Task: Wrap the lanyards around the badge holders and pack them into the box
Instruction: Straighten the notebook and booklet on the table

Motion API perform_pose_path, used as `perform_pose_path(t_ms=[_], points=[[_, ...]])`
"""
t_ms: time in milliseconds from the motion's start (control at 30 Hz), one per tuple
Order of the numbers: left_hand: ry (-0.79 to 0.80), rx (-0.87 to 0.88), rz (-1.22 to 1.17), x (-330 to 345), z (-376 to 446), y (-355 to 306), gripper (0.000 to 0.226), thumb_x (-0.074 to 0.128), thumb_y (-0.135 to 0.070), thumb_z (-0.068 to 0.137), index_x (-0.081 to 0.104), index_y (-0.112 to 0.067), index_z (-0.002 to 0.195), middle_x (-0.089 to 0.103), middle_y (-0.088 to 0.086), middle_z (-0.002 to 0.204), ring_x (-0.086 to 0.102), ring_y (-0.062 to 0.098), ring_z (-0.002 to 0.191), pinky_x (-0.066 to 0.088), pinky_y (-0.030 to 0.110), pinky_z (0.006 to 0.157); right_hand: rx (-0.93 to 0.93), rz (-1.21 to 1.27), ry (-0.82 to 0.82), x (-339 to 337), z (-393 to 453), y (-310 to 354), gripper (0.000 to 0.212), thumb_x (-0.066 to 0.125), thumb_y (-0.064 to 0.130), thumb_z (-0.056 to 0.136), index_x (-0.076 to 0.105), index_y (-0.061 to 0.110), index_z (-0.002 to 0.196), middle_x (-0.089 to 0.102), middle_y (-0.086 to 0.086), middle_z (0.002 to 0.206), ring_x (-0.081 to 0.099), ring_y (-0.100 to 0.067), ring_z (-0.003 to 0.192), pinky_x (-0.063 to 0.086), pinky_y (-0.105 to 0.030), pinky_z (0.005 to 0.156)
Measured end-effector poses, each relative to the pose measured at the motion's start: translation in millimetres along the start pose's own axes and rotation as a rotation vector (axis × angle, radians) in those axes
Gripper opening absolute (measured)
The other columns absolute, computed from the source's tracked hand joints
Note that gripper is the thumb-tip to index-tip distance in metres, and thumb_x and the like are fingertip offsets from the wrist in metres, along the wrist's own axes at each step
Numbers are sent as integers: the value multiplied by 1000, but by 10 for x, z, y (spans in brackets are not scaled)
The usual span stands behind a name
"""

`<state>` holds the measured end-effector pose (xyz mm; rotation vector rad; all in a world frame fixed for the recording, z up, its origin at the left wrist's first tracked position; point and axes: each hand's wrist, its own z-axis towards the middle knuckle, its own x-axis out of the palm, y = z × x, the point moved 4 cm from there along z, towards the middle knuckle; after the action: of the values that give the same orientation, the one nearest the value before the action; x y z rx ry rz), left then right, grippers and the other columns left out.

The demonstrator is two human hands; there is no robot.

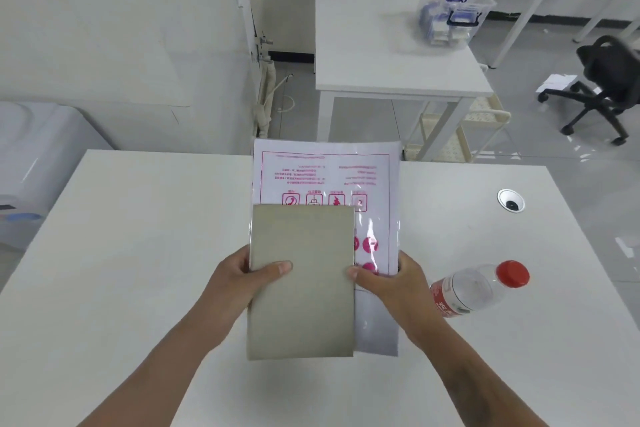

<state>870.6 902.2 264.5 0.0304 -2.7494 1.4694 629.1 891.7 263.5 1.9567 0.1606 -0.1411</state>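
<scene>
I hold a grey cardboard sheet (301, 281) above the white table (138, 253). My left hand (239, 274) grips its left edge, thumb on top. My right hand (391, 281) grips its right edge together with a clear plastic bag with pink print (325, 173), which lies behind the cardboard and sticks out past its far and right sides. A clear plastic box (453, 10) with blue lanyards and badge holders inside stands on a second white table (381, 55) further back.
A plastic water bottle with a red cap (478, 288) lies on its side to the right of my right hand. A round cable port (510, 200) sits in the table's far right. A black office chair (602, 83) stands on the floor at right.
</scene>
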Motion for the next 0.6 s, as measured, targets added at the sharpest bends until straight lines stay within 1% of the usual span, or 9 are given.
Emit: perform_pose_path(t_ms=[33, 133, 200, 267, 367, 467, 600], points=[[-10, -2, -41, 22, -34, -37, 28, 73, -17, 85, 69, -21, 112, 76, 2, 105, 73, 25, 97, 57, 45, 89, 0, 28, -1, -11, -13, 56, 21, 80, 8, 78, 61, 16, 79, 67, 19, 58, 63, 3, 57, 45, -7, 52], [-55, 15, -88, 84, -141, -128, 26, 71, -21, 87, 67, -22, 113, 76, 1, 105, 74, 26, 94, 57, 47, 87, -10, 28, 3, 13, -58, 162, 23, 81, 15, 78, 66, 18, 95, 74, 8, 80, 68, -1, 71, 50, -9, 61], [-67, 44, -63, 111, -220, -194, 24, 71, -25, 88, 67, -23, 111, 77, 0, 103, 74, 24, 92, 58, 48, 86, -25, -5, -7, 25, -114, 245, 24, 80, 19, 79, 66, 22, 100, 74, 5, 88, 69, -4, 78, 50, -9, 63], [-71, 71, -53, 110, -316, -267, 24, 71, -27, 88, 67, -22, 110, 77, 0, 101, 74, 25, 91, 58, 49, 85, -41, -14, -15, 19, -188, 352, 25, 77, 19, 81, 65, 23, 102, 73, 6, 91, 69, -6, 82, 50, -8, 62], [-46, 94, -50, 75, -442, -374, 27, 71, -28, 87, 66, -19, 111, 77, 1, 100, 74, 26, 90, 59, 47, 82, -69, -23, -48, 9, -338, 531, 28, 77, 19, 82, 62, 24, 105, 71, 8, 92, 68, -4, 80, 50, -8, 60], [-5, 109, -52, 73, -521, -497, 28, 71, -28, 87, 67, -18, 112, 77, 3, 102, 74, 27, 92, 59, 46, 82, -100, -19, -90, -28, -466, 654, 32, 78, 19, 80, 61, 26, 107, 71, 9, 92, 68, -3, 78, 50, -8, 60], [62, 145, -7, 187, -688, -706, 26, 70, -28, 88, 67, -17, 111, 77, 3, 101, 75, 26, 90, 59, 40, 77, -138, 9, -167, -175, -745, 784, 34, 78, 22, 81, 59, 26, 109, 70, 7, 95, 68, -7, 84, 52, -9, 60]])
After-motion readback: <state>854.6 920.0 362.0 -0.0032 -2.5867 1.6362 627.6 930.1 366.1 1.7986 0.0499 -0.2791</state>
